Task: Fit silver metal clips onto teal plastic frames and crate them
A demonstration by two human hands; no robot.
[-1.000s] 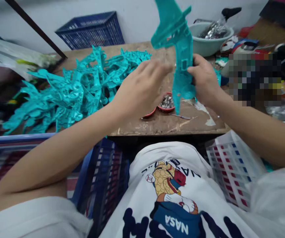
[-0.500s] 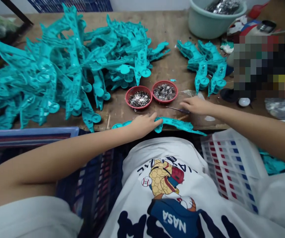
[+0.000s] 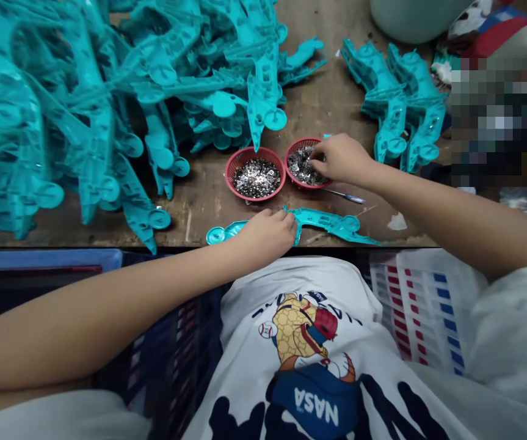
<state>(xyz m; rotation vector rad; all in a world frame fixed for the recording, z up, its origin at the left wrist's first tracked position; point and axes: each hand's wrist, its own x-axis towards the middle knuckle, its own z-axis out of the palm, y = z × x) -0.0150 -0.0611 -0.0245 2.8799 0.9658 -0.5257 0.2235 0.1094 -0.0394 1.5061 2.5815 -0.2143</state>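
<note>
A long turquoise plastic moulded part lies along the table's front edge. My left hand rests over its middle, fingers curled down onto it and hiding that stretch. My right hand reaches into the right-hand red basket, its bent fingertips among small metal pieces. Whatever those fingertips pinch is hidden. Beside it stands another red basket of small shiny metal pieces. A thin, slender tool lies on the table just below my right hand.
Turquoise parts form a large heap on the left. Two similar parts lie at the right, near a pale bucket. A blue crate and a white plastic basket stand below the table edge.
My right hand has left the thin tool and moved up and left into the right-hand red basket. My left hand's fingers have curled further over the turquoise part. The view has tilted down.
</note>
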